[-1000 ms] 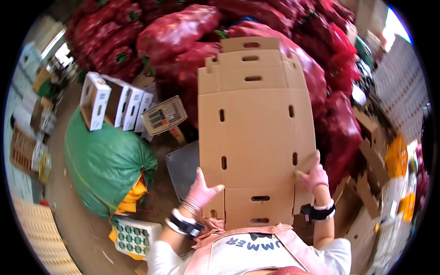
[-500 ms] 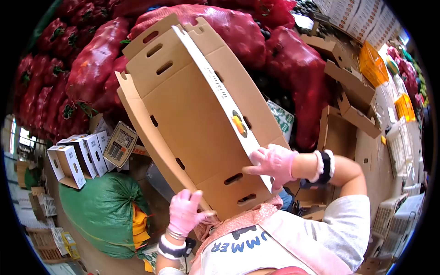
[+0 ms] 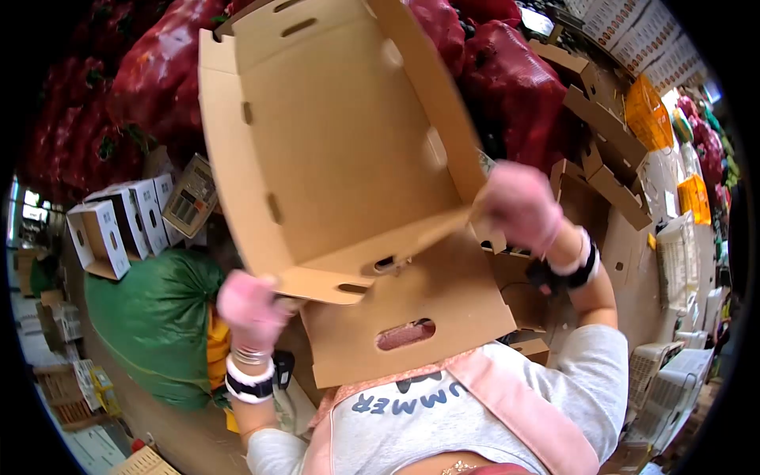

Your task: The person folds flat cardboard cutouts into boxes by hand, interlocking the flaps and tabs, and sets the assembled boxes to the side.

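A partly folded cardboard box point(image 3: 340, 142) stretches away from my body, its brown inside facing up and its long side walls raised. At the near left corner, my left hand point(image 3: 253, 309) in a pink glove is closed on the cardboard by a small folded flap. My right hand point(image 3: 522, 207), gloved and blurred by motion, grips the near right corner; its fingertips are partly hidden. Between the hands, the near end wall is bent up. A wide end flap point(image 3: 467, 301) with an oval handle hole hangs toward my apron and touches my front.
Red mesh sacks point(image 3: 514, 87) lie beyond the box. On the left are a green sack point(image 3: 150, 324) and several white cartons point(image 3: 99, 237). Open brown cartons point(image 3: 613, 170), orange crates point(image 3: 647, 115) and a white plastic crate point(image 3: 677, 261) are on the right.
Both hands have moved up and apart, taking hold of the near corners. The near end wall and side walls have folded upward, and the end flap now hangs toward my body.
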`<state>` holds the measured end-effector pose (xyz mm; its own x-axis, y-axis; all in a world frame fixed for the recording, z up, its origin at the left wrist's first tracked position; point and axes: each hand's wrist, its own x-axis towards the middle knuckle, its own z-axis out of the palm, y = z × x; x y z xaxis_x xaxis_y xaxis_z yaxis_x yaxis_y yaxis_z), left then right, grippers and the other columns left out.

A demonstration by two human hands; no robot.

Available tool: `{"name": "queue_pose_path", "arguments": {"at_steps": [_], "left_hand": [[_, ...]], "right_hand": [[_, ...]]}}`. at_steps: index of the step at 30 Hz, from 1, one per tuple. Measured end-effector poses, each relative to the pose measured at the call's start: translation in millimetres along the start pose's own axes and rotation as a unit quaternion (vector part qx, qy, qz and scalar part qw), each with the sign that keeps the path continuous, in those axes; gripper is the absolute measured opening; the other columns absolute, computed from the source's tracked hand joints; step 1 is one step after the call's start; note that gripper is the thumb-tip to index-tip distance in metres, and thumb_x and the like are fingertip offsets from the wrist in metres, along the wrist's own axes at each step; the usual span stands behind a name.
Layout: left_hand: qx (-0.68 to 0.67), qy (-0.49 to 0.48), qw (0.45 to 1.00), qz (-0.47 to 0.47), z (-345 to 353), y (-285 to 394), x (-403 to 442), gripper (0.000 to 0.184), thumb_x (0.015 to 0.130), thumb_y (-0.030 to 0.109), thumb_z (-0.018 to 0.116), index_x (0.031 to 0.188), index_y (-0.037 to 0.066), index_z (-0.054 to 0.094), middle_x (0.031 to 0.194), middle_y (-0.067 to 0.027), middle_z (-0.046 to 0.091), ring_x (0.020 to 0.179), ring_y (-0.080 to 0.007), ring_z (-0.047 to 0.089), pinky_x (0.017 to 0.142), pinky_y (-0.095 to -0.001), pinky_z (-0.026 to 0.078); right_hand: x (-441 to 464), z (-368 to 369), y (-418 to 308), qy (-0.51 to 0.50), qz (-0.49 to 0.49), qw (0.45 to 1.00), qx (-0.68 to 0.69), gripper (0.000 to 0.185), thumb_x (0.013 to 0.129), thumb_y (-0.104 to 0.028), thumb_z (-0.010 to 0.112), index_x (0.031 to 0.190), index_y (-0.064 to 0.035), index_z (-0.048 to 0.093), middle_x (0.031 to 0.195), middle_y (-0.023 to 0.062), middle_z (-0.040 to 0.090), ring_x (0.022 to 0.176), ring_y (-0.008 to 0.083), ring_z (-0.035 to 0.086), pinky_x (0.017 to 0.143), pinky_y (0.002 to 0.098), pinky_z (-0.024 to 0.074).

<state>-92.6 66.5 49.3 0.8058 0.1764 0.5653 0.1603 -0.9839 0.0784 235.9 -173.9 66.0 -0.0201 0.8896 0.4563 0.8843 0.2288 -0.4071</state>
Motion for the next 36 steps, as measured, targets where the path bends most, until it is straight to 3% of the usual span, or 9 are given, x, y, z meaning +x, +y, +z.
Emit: {"name": "queue_pose_path", "arguments": {"at_steps": [3, 8, 10, 15, 18, 21, 29, 32, 36], "left_hand": [[-0.076, -0.191, 0.976, 0.074, 34, 23, -74, 0.021, 0.069, 0.013, 0.068, 0.085, 0.007, 0.056, 0.063, -0.0075, 0.046, 0.059, -0.0245, 0.051, 0.054, -0.0366, 0.044], [-0.318, -0.204, 0.926, -0.009, 29, 40, -84, 0.026, 0.072, 0.022, 0.066, 0.092, 0.006, 0.060, 0.068, -0.0078, 0.050, 0.064, -0.0243, 0.053, 0.058, -0.0363, 0.043], [-0.322, -0.208, 0.924, 0.020, 44, 36, -82, 0.029, 0.072, 0.027, 0.065, 0.092, 0.006, 0.062, 0.071, -0.0083, 0.053, 0.064, -0.0245, 0.054, 0.057, -0.0357, 0.042], [-0.393, 0.015, 0.862, -0.319, 72, 55, -80, 0.029, 0.076, 0.035, 0.069, 0.089, 0.010, 0.065, 0.074, -0.0049, 0.053, 0.063, -0.0206, 0.051, 0.061, -0.0301, 0.043], [-0.215, 0.011, 0.900, -0.380, 70, 63, -66, 0.031, 0.076, 0.031, 0.071, 0.099, 0.011, 0.063, 0.085, -0.0070, 0.054, 0.077, -0.0230, 0.053, 0.079, -0.0357, 0.043], [0.135, -0.047, 0.988, -0.061, 62, 57, -46, 0.046, 0.076, 0.031, 0.069, 0.112, 0.006, 0.055, 0.105, -0.0116, 0.051, 0.097, -0.0275, 0.050, 0.097, -0.0446, 0.033], [-0.063, -0.480, 0.867, 0.121, 77, 88, -49, 0.020, 0.077, 0.027, 0.057, 0.079, 0.007, 0.054, 0.076, -0.0100, 0.056, 0.071, -0.0246, 0.059, 0.066, -0.0363, 0.048], [-0.084, -0.491, 0.827, 0.261, 112, 67, -74, 0.015, 0.080, 0.020, 0.050, 0.086, 0.009, 0.057, 0.075, -0.0089, 0.056, 0.063, -0.0232, 0.061, 0.050, -0.0365, 0.049], [-0.249, -0.448, 0.794, 0.326, 66, 77, 0, 0.020, 0.082, 0.016, 0.053, 0.101, 0.009, 0.057, 0.087, -0.0089, 0.059, 0.072, -0.0250, 0.060, 0.061, -0.0380, 0.048]], "right_hand": [[-64, 40, -18, -0.252, 0.020, 0.968, 0.001, 0.023, 0.070, -0.012, 0.068, 0.089, -0.0045, 0.058, 0.073, 0.0093, 0.053, 0.074, 0.0272, 0.054, 0.067, 0.0368, 0.0446], [-87, 47, -31, -0.138, 0.095, 0.955, 0.243, 0.040, 0.082, -0.041, 0.058, 0.095, -0.0033, 0.060, 0.076, 0.0125, 0.054, 0.072, 0.0309, 0.051, 0.067, 0.0391, 0.0427], [-85, 58, -31, -0.122, 0.119, 0.963, 0.210, 0.036, 0.084, -0.039, 0.057, 0.089, -0.0034, 0.062, 0.071, 0.0112, 0.054, 0.068, 0.0308, 0.050, 0.065, 0.0391, 0.0419], [-85, 72, -49, -0.045, 0.296, 0.929, 0.217, 0.022, 0.079, -0.018, 0.065, 0.094, -0.0032, 0.061, 0.078, 0.0105, 0.059, 0.077, 0.0297, 0.056, 0.072, 0.0370, 0.0458], [-57, 72, -71, 0.066, 0.276, 0.954, -0.095, 0.037, 0.074, -0.014, 0.069, 0.107, -0.0037, 0.056, 0.095, 0.0122, 0.060, 0.086, 0.0309, 0.057, 0.077, 0.0383, 0.0462], [-29, 73, -80, -0.070, 0.087, 0.960, -0.257, 0.045, 0.074, -0.016, 0.063, 0.116, -0.0030, 0.052, 0.108, 0.0122, 0.056, 0.100, 0.0282, 0.054, 0.084, 0.0381, 0.0451], [-23, 123, -67, -0.596, 0.083, 0.797, -0.057, 0.023, 0.072, -0.019, 0.065, 0.084, -0.0011, 0.070, 0.095, 0.0155, 0.062, 0.089, 0.0307, 0.059, 0.071, 0.0383, 0.0527], [-22, 146, -72, -0.595, 0.171, 0.785, 0.005, 0.018, 0.075, -0.013, 0.062, 0.087, -0.0030, 0.071, 0.103, 0.0155, 0.066, 0.095, 0.0292, 0.064, 0.074, 0.0405, 0.0538], [-50, 206, -33, -0.651, -0.034, 0.755, 0.068, 0.026, 0.072, -0.021, 0.066, 0.092, -0.0033, 0.067, 0.102, 0.0153, 0.065, 0.092, 0.0280, 0.064, 0.072, 0.0390, 0.0535]]}}
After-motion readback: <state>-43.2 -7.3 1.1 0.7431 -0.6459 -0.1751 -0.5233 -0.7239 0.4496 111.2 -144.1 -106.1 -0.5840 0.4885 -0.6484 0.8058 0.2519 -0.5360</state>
